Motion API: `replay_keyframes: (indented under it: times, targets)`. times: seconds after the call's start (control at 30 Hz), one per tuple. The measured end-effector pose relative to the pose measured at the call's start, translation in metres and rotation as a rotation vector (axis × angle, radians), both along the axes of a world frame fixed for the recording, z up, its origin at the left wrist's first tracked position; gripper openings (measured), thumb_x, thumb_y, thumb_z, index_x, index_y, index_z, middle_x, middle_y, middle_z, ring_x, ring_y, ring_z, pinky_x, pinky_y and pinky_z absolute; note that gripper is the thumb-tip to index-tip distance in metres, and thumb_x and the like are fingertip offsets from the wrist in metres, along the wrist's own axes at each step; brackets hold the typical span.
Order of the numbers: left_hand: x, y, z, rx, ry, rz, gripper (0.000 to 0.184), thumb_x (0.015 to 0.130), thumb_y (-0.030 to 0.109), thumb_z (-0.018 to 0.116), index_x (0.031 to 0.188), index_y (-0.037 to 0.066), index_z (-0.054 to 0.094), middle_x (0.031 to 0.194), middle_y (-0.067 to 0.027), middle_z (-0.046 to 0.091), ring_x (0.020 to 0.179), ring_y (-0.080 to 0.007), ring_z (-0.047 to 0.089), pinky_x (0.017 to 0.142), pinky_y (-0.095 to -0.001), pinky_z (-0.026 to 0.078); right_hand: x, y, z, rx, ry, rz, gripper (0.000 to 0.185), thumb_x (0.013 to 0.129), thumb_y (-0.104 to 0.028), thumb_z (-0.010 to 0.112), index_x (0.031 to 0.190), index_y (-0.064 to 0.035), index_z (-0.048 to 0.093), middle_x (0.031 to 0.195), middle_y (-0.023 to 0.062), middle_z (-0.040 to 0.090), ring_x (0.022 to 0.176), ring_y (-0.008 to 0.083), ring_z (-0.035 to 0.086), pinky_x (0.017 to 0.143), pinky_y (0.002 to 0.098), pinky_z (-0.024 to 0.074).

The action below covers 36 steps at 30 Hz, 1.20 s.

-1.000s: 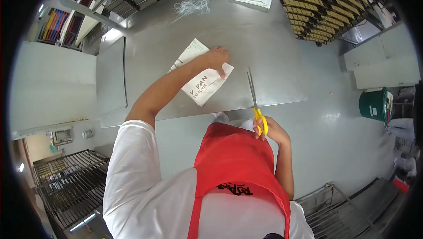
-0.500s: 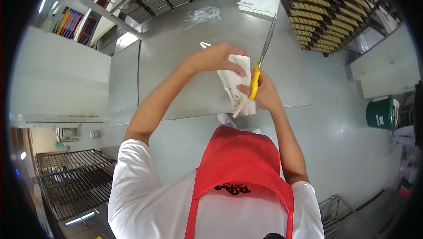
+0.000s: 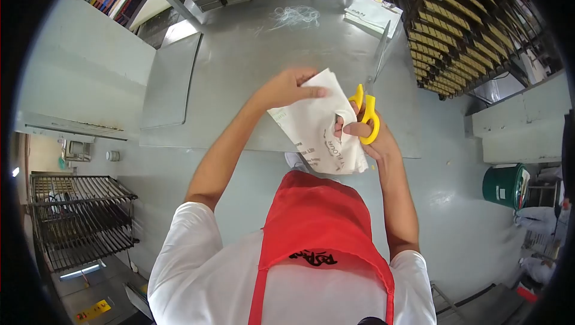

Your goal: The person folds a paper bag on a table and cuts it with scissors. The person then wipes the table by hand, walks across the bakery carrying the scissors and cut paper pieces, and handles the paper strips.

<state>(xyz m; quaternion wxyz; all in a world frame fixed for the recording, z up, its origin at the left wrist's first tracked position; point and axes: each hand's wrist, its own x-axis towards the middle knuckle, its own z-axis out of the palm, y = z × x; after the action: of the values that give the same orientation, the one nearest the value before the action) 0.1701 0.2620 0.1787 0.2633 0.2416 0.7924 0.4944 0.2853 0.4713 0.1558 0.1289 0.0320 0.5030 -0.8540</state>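
A folded white printed flour bag (image 3: 317, 130) is held up between both hands, over the table's front edge. My left hand (image 3: 290, 88) grips its upper left part, thumb on the near face and fingers behind. My right hand (image 3: 374, 136) pinches the bag's right side and also holds the yellow-handled scissors (image 3: 371, 112). The scissor blades point up and away, towards a stack of folded white bags (image 3: 374, 12) at the table's far right corner. A loose tangle of white string (image 3: 296, 17) lies near the table's far edge.
The metal table (image 3: 239, 79) has a raised flat panel (image 3: 172, 82) on its left. A tall tray rack (image 3: 458, 31) stands at the right, another rack (image 3: 81, 217) at the lower left. A green bin (image 3: 502, 186) is on the floor at the right.
The bag has been lifted off the table and turned, with its printed face now showing. My right hand has come up with the scissors and taken hold of the bag's right side.
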Motion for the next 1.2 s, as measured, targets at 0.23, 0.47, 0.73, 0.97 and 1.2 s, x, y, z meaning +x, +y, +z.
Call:
replay_keyframes:
  times: [0.23, 0.47, 0.73, 0.97, 1.2]
  targets:
    - [-0.003, -0.015, -0.073, 0.035, -0.08, -0.286, 0.048, 0.087, 0.035, 0.067, 0.123, 0.005, 0.058, 0.109, -0.0062, 0.067, 0.098, -0.0175, 0.061, 0.089, -0.0312, 0.046, 0.006, 0.002, -0.011, -0.229, -0.002, 0.077, 0.031, 0.067, 0.001, 0.062, 0.093, -0.0053, 0.048, 0.091, 0.0119, 0.062, 0.067, 0.0155, 0.059, 0.056, 0.0256, 0.0526]
    - [0.016, -0.008, -0.034, -0.099, 0.021, 0.007, 0.032, 0.092, 0.033, 0.063, 0.105, 0.004, 0.063, 0.097, -0.0065, 0.067, 0.094, -0.0146, 0.059, 0.082, -0.0307, 0.047, 0.014, 0.013, -0.009, -0.618, -0.008, 0.128, 0.041, 0.075, 0.0, 0.053, 0.115, 0.0055, 0.048, 0.084, 0.0075, 0.051, 0.067, 0.0101, 0.048, 0.034, 0.0174, 0.04]
    - [0.052, 0.0, -0.027, 0.053, 0.243, 0.278, 0.024, 0.096, 0.025, 0.057, 0.102, 0.002, 0.059, 0.087, -0.001, 0.061, 0.083, -0.0111, 0.053, 0.077, -0.0289, 0.044, 0.021, 0.011, 0.002, -0.788, 0.044, 0.12, 0.045, 0.074, 0.001, 0.052, 0.119, 0.0073, 0.044, 0.083, 0.0086, 0.048, 0.064, 0.0106, 0.045, 0.031, 0.0179, 0.038]
    - [0.061, -0.005, 0.025, -0.027, 0.068, 0.17, 0.031, 0.089, 0.024, 0.066, 0.111, 0.003, 0.063, 0.096, -0.0061, 0.069, 0.088, -0.0152, 0.061, 0.08, -0.0297, 0.047, 0.019, 0.013, 0.001, -0.882, 0.051, 0.146, 0.056, 0.074, 0.001, 0.052, 0.128, 0.0068, 0.039, 0.083, 0.0097, 0.046, 0.065, 0.0125, 0.046, 0.031, 0.0183, 0.0376]
    - [0.033, -0.027, 0.002, 0.241, -0.157, -0.148, 0.044, 0.088, 0.027, 0.068, 0.123, 0.002, 0.06, 0.109, -0.0053, 0.068, 0.096, -0.0148, 0.062, 0.085, -0.0296, 0.048, 0.021, 0.012, 0.005, -0.88, 0.116, 0.292, 0.064, 0.069, -0.001, 0.058, 0.129, 0.0099, 0.038, 0.078, 0.0111, 0.05, 0.06, 0.0167, 0.055, 0.032, 0.0229, 0.046]
